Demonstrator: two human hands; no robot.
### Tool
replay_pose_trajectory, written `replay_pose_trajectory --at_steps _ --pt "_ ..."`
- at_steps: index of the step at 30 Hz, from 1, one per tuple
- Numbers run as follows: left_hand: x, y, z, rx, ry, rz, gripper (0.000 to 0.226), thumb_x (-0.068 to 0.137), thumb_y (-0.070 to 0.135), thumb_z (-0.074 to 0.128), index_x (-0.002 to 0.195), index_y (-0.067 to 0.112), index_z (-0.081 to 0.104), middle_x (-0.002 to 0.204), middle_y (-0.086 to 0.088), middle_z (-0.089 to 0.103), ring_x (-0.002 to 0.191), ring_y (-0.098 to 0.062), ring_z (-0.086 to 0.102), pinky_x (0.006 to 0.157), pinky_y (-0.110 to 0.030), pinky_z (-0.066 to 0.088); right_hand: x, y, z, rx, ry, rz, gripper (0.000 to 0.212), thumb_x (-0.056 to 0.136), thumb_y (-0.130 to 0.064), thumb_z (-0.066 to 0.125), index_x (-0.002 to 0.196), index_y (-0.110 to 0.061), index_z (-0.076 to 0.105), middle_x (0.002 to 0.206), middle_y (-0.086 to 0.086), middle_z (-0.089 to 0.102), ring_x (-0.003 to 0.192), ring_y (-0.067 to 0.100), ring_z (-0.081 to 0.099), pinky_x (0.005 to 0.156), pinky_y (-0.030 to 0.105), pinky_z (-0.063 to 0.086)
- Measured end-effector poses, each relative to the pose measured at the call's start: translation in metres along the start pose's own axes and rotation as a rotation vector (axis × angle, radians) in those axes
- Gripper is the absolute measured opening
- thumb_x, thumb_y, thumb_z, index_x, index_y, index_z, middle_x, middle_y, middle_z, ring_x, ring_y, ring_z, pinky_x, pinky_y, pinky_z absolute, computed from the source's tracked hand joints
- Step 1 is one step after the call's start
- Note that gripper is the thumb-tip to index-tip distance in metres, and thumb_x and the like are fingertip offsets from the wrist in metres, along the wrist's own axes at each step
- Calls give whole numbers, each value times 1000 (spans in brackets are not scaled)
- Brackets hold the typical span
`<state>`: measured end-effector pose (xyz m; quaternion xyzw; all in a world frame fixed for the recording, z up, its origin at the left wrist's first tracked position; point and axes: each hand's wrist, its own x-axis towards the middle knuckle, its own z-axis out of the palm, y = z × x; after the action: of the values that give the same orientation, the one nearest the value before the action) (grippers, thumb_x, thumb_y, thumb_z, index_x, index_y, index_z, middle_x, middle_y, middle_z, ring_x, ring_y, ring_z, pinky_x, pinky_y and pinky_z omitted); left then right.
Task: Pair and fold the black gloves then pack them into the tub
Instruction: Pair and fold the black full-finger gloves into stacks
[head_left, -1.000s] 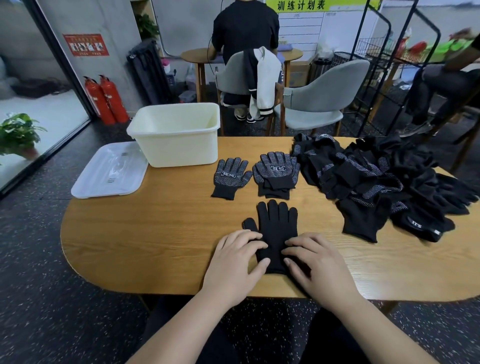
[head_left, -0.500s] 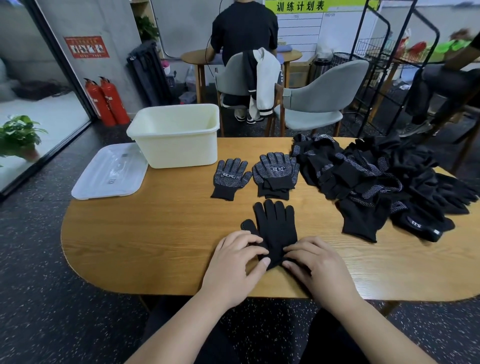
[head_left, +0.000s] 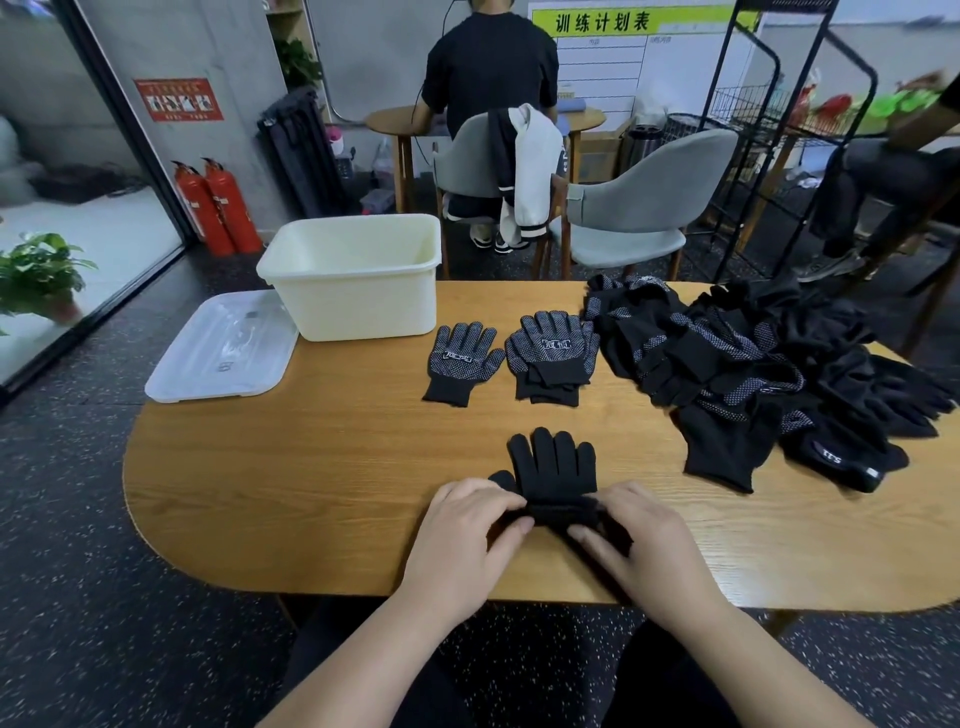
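Note:
A pair of plain black gloves (head_left: 553, 470) lies near the table's front edge, fingers pointing away from me. My left hand (head_left: 470, 538) and my right hand (head_left: 636, 540) pinch its cuff end, which is rolled up toward the fingers. Behind it lie a single dotted glove (head_left: 462, 361) and a folded dotted pair (head_left: 550, 356). A big heap of black gloves (head_left: 753, 374) covers the right side of the table. The cream tub (head_left: 358, 275) stands at the back left; I see nothing inside it.
The tub's clear lid (head_left: 223, 348) lies left of the tub, overhanging the wooden table (head_left: 291, 478). Behind the table stand two grey chairs (head_left: 639, 208), a person seated with their back to me, and a black wire rack (head_left: 753, 130) at right.
Both hands slid from pressing flat on the glove pair to gripping its cuff, and the cuff end is now lifted and rolled toward the fingers.

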<state>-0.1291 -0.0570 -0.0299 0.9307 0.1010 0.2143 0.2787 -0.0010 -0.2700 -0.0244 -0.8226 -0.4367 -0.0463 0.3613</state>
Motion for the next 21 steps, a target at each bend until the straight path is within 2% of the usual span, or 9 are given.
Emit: replay_pose_trajectory --at_steps 1,3,8,10,12,14,16,18,21 --pt "0 1 -1 -12 -12 -25 37 101 59 54 118 33 74 113 21 63 112 -4 51 102 -28 44 1 0 -2 42 20 21 18 92 -46 73 109 -41 69 100 -32 61 98 -6 60 82 13 47" --pt "2 1 -4 -33 -54 -52 38 101 59 56 122 34 73 109 23 63 110 -4 51 100 -28 44 2 -1 -6 135 25 88 16 91 -44 73 104 -49 66 97 -28 67 94 -4 65 81 11 47" --pt "18 7 -8 -75 -117 -168 35 103 55 58 134 39 65 101 29 67 113 2 49 98 -21 37 12 -1 -7 150 -26 241 8 95 -42 73 99 -40 66 93 -22 70 82 6 67 71 17 48" --pt "25 9 -6 -89 -110 -195 35 103 55 59 135 39 63 95 30 70 109 3 57 99 -25 43 19 0 -5 124 -32 298 8 97 -41 72 101 -37 66 89 -21 71 81 4 66 70 21 49" --pt "31 14 -4 -88 -108 -221 32 104 51 60 133 40 61 90 28 70 99 2 61 93 -28 50 27 0 -3 89 -41 356 9 97 -42 71 101 -37 63 85 -18 70 76 4 64 65 22 48" --pt "35 17 0 -72 -81 -238 27 104 48 61 130 41 59 87 22 69 88 0 62 83 -31 54 33 -2 0 45 -42 403 12 98 -42 70 103 -36 61 83 -18 67 72 2 60 58 16 41" --pt "38 19 4 -45 -41 -227 24 103 44 63 126 40 56 84 19 65 81 -3 61 75 -33 55 36 -5 2 2 -17 423 16 98 -41 70 108 -35 59 84 -21 62 70 -1 57 56 13 40" --pt "40 21 8 -1 -20 -209 23 104 41 62 125 38 53 88 18 61 80 -6 59 74 -34 54 37 -8 7 -31 33 433 20 97 -39 73 110 -34 58 83 -20 59 68 -2 55 56 13 41" --pt "37 22 14 98 -8 -147 19 106 35 58 125 34 55 111 19 54 88 -9 56 80 -33 53 36 -13 17 -109 95 418 26 95 -33 75 117 -30 62 91 -16 53 69 4 54 56 17 37"
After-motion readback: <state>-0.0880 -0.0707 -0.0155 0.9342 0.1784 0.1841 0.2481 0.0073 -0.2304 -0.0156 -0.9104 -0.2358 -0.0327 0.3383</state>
